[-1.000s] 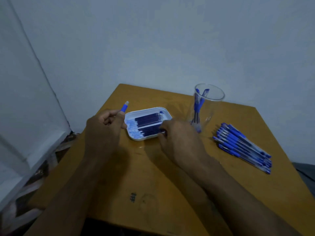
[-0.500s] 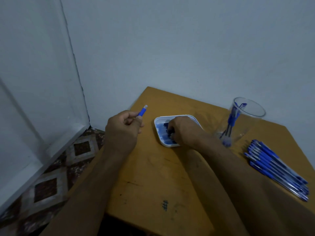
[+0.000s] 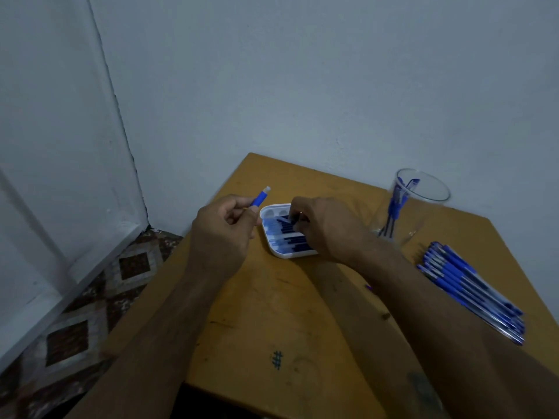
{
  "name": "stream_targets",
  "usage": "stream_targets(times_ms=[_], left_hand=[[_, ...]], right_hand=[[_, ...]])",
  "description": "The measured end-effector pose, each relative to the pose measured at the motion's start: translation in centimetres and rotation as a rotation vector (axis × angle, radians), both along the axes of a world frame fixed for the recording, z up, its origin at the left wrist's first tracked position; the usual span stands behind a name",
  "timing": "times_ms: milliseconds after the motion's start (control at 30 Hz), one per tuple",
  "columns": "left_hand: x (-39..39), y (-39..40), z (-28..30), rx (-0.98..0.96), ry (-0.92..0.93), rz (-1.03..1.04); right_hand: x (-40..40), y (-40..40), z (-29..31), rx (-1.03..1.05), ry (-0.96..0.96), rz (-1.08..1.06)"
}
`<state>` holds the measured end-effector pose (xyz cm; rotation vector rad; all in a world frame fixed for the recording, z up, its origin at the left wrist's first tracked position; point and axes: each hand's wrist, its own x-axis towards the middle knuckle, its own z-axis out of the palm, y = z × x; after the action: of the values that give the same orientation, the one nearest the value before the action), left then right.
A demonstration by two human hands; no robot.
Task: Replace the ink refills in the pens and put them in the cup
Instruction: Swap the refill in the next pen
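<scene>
My left hand (image 3: 222,229) grips a blue pen barrel (image 3: 260,197) whose open end points up and away, just left of the white tray (image 3: 276,247). The tray holds several dark blue ink refills (image 3: 287,232). My right hand (image 3: 323,226) reaches into the tray with its fingers curled over the refills and pinches one near its far end. A clear plastic cup (image 3: 422,196) stands at the back right with a few blue pens inside. A pile of several blue pens (image 3: 472,290) lies on the table at the right.
The wooden table (image 3: 272,313) stands against a pale wall, its left edge over a patterned tile floor (image 3: 81,313). A small hash mark (image 3: 277,359) is drawn near the table's front. A tiny purple piece (image 3: 368,287) lies beside my right forearm.
The view has swung left and lower. My right hand moved from the tray's near edge deeper into the tray and curled over the refills. My left hand keeps holding the barrel.
</scene>
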<state>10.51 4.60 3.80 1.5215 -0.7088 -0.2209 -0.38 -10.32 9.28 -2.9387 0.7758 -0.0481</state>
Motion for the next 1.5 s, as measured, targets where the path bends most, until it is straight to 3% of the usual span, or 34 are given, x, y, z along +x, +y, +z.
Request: stream_targets(times_ms=[200,333,400,633,800,1000,1500], left_hand=[[-3.5,-1.7,0.6,-0.047,-0.074,-0.121],[-6.7,-2.7,0.6,-0.06,-0.022,-0.248],[-8.2,-3.2,0.1,-0.038,-0.007,-0.308],[-12.0,-5.0,-1.3,0.062,-0.113,-0.489],[-13.8,-5.5,-1.8,0.114,-0.089,-0.526],[-14.6,-5.3,-2.1,0.178,-0.07,-0.541],[-14.5,-5.3,-2.3,0.228,-0.112,-0.538]], right_hand=[[-6.0,-0.8,1.9,0.204,-0.31,0.013],[-11.0,-1.7,1.6,0.689,-0.594,-0.063],[-13.1,-2.0,0.5,0.817,-0.686,-0.102],[-17.6,-1.4,-2.8,0.825,-0.887,-0.264],[-19.9,-0.8,-4.0,0.88,-0.994,-0.398],[-21.0,-0.3,-4.2,1.006,-1.119,-0.403],[-20.6,-0.6,-4.2,1.092,-1.133,-0.358]])
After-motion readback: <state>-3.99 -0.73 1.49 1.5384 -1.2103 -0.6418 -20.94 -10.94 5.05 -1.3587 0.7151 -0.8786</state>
